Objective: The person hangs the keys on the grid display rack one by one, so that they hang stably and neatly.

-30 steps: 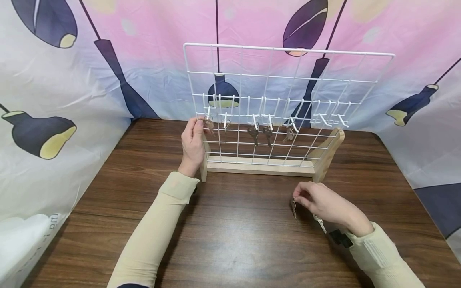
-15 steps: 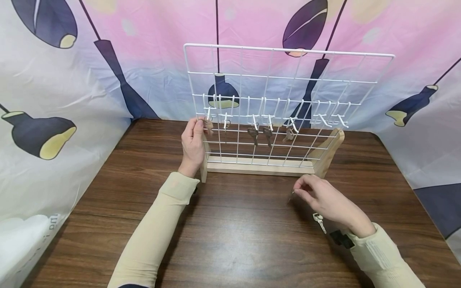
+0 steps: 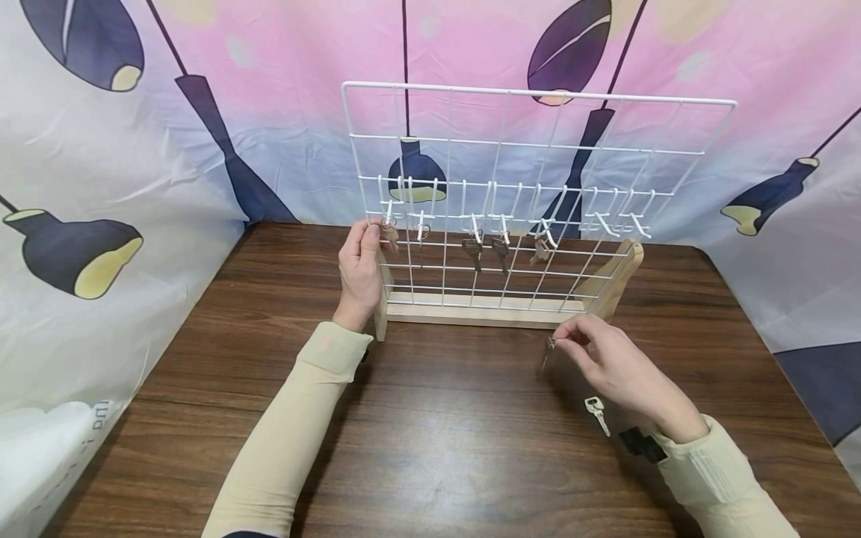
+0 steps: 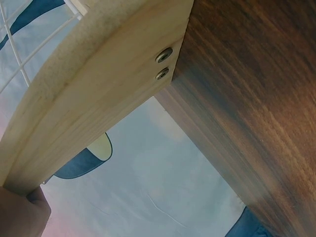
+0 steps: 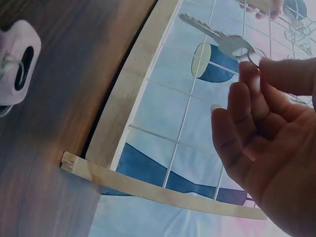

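My left hand [image 3: 359, 261] grips the left side of a white wire grid rack [image 3: 538, 93], fingers behind and thumb in front, at the top of its wooden upright [image 4: 94, 94]. Low before the rack's right end, my right hand [image 3: 612, 366] pinches a small metal ring [image 5: 254, 58] between thumb and forefinger. From that ring extends a silver key [image 5: 219, 39], its toothed blade pointing away from the fingers. Several keys hang by rings from white hooks on the grid, among them a dark key [image 3: 474, 254] near the middle.
Another key [image 3: 596, 415] lies on the brown wooden table [image 3: 430, 448], just below my right hand; its pale head [image 5: 22, 49] looms large in the right wrist view. A wooden crossbar [image 3: 484, 310] joins the rack's feet. Printed cloth [image 3: 282, 149] surrounds the table.
My right hand has risen slightly in the head view, toward the rack's base, carrying the key. The key on the table now shows fully. My left hand stays in place.
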`<state>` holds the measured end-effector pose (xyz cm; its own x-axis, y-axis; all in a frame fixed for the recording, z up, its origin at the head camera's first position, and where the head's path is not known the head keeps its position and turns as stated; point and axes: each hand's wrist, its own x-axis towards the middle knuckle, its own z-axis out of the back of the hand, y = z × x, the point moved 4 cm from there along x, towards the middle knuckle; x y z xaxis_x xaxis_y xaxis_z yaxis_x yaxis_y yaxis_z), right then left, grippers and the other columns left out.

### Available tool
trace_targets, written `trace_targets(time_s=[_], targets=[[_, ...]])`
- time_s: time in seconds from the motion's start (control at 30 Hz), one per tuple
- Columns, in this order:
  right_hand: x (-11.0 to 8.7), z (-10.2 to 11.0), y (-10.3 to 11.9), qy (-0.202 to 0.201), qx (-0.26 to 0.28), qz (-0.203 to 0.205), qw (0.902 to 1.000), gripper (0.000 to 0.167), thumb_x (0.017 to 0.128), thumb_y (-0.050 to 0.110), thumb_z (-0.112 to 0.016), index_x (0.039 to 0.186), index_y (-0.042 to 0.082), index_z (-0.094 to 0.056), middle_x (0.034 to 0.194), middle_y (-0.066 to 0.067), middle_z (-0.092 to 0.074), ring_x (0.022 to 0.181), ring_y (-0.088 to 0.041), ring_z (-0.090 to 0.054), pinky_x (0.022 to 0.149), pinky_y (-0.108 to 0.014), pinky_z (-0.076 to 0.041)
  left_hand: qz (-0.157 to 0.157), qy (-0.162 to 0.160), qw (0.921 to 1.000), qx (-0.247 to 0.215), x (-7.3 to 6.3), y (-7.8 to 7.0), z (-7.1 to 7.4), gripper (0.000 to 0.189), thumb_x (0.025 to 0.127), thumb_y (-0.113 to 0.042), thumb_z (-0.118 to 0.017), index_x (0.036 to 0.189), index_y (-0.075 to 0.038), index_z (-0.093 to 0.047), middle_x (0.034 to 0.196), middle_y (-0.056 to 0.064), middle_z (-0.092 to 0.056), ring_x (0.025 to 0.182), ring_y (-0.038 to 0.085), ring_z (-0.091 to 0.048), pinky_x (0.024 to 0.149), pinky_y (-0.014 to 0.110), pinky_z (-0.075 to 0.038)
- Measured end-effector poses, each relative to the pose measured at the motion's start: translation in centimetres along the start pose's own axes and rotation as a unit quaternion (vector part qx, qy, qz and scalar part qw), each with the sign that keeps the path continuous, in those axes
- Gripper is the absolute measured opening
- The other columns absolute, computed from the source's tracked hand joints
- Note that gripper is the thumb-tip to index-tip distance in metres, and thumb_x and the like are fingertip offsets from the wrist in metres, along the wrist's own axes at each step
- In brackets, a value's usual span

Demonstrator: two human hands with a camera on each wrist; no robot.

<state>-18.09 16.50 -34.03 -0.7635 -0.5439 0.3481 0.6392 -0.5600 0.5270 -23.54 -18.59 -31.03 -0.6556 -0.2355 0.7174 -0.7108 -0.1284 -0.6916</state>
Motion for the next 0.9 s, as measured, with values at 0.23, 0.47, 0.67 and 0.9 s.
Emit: trace_targets(time_s=[0.23,0.47,0.67,0.9], targets=[[0.2,1.2,0.4,-0.080,0.026,0.005,0.9964,0.018,0.088,-0.005,-0.066,0.098,0.009,-0.062,0.095,0.002,-0.063,0.075,-0.007,-0.055,0.063,-0.016,-0.045,0.016,0.000,0.9998,0.009,0.0,-2.3,-0.5,0.026,0.102,0.004,-0.034,0.105,0.024,-0.050,0.091,0.033,-0.056,0.072,0.019,-0.056,0.069,0.026,-0.050],[0.5,2.7,0.7,-0.178,0.062,0.004,0.9820,0.017,0.087,-0.010,-0.065,0.100,0.001,-0.064,0.092,-0.009,-0.064,0.080,-0.006,-0.054,0.067,-0.010,-0.045,0.002,-0.002,1.0000,0.001,0.0,0.0,0.0,0.026,0.103,0.002,-0.034,0.105,0.021,-0.052,0.087,0.011,-0.062,0.073,0.014,-0.057,0.071,0.029,-0.049],[0.9,4.0,1.0,-0.261,0.122,-0.009,0.9575,0.011,0.088,-0.015,-0.060,0.098,-0.010,-0.061,0.092,-0.009,-0.063,0.079,-0.006,-0.056,0.067,-0.011,-0.045,-0.005,-0.003,1.0000,-0.006,0.0,0.8,0.2,0.032,0.105,-0.010,-0.038,0.105,0.018,-0.054,0.088,0.021,-0.060,0.072,0.021,-0.057,0.069,0.030,-0.049],[1.7,5.4,2.0,-0.343,0.206,0.020,0.9163,0.012,0.088,-0.014,-0.058,0.097,-0.022,-0.055,0.087,-0.006,-0.063,0.074,-0.011,-0.053,0.065,-0.016,-0.044,-0.019,0.003,0.9996,-0.022,0.1,0.9,0.1,0.036,0.105,-0.013,-0.038,0.101,0.020,-0.051,0.088,0.037,-0.054,0.075,0.026,-0.055,0.071,0.031,-0.049]])
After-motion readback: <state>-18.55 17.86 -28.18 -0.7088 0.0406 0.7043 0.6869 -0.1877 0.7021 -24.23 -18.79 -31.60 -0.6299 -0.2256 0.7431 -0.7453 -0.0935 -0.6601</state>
